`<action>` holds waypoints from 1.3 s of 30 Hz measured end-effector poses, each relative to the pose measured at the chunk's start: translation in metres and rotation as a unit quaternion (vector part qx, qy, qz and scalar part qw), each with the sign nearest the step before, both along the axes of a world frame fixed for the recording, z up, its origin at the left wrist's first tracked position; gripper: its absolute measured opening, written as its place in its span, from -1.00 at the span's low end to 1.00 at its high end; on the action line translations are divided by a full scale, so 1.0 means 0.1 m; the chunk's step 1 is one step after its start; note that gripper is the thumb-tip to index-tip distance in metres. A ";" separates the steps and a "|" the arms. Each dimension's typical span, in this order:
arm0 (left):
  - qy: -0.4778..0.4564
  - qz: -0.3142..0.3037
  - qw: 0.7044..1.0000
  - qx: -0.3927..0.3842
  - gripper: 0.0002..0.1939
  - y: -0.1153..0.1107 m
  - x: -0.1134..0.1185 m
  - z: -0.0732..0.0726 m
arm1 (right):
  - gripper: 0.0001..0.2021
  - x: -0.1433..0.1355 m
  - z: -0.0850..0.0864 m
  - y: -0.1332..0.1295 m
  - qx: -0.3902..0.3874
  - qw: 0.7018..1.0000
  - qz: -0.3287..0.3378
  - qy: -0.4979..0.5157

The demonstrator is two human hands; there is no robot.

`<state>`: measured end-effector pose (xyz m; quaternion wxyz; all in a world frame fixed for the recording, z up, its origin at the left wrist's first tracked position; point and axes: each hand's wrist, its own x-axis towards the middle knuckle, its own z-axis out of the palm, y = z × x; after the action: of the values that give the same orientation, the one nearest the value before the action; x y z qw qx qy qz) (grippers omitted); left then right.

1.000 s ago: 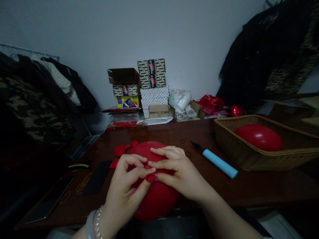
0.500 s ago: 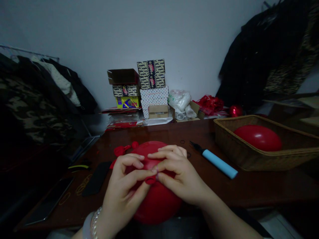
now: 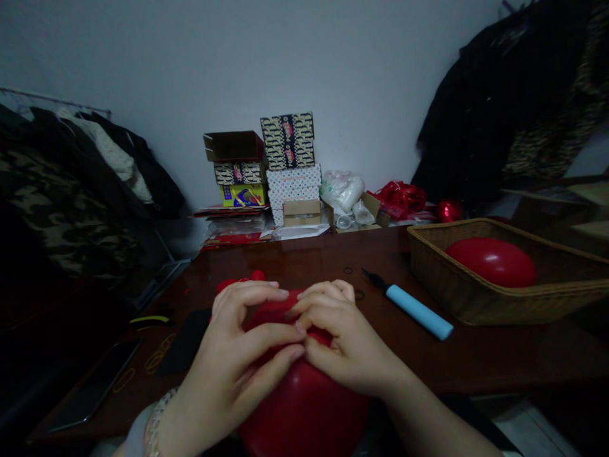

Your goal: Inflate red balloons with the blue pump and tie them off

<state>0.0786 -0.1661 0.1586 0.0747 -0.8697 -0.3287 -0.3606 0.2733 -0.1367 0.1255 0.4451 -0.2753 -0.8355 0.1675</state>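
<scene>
An inflated red balloon (image 3: pixel 304 406) sits at the table's near edge, below and behind my hands. My left hand (image 3: pixel 247 349) reaches over it from the left, thumb and forefinger closed in a pinch at the balloon's neck. Close against those fingertips, my right hand (image 3: pixel 337 330) is closed too, its thumb and forefinger pinching at the same spot. The fingers hide the neck and mouth of the balloon. Small red balloons (image 3: pixel 228 284), not blown up, lie just beyond my left hand.
A blue hand pump (image 3: pixel 419 311) with a black nozzle lies to the right. Beyond it, a wicker basket (image 3: pixel 476 308) holds another red balloon (image 3: pixel 492 261). At left are a phone (image 3: pixel 95 387), yellow rubber bands (image 3: pixel 159 353) and a dark flat object (image 3: pixel 185 343). Stacked boxes (image 3: pixel 290 143) stand at the back.
The balloon has shifted down towards me and its mouth is now covered by my fingers. My left hand has moved slightly down and left at the wrist, and both hands' fingertips are closer together.
</scene>
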 end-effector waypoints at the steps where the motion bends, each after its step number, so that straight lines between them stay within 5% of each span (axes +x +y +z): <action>1: 0.027 0.006 0.999 0.020 -0.72 0.01 0.01 0.03 | -0.87 0.00 0.00 0.00 -0.003 1.000 0.000 -0.004; 6: 0.134 0.020 0.987 0.081 -0.70 0.02 0.07 0.12 | -0.84 0.00 0.01 -0.02 -0.017 1.000 0.002 -0.022; 19: 0.277 -0.033 0.958 0.069 -0.81 0.06 0.12 0.25 | -0.85 0.03 0.00 -0.02 -0.034 0.998 0.017 -0.040; 26: 0.251 -0.086 0.964 -0.008 -0.72 0.13 0.13 0.25 | -0.91 0.10 -0.01 0.06 -0.037 0.997 0.058 -0.028; 39: 0.202 -0.061 0.977 -0.042 -0.82 0.25 -0.10 0.24 | -0.93 0.16 -0.12 0.35 -0.072 0.977 0.181 0.087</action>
<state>0.0683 -0.1414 0.1822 0.0803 -0.9454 -0.2681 -0.1671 0.2895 -0.1019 0.1131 0.4574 -0.1353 -0.8155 0.3279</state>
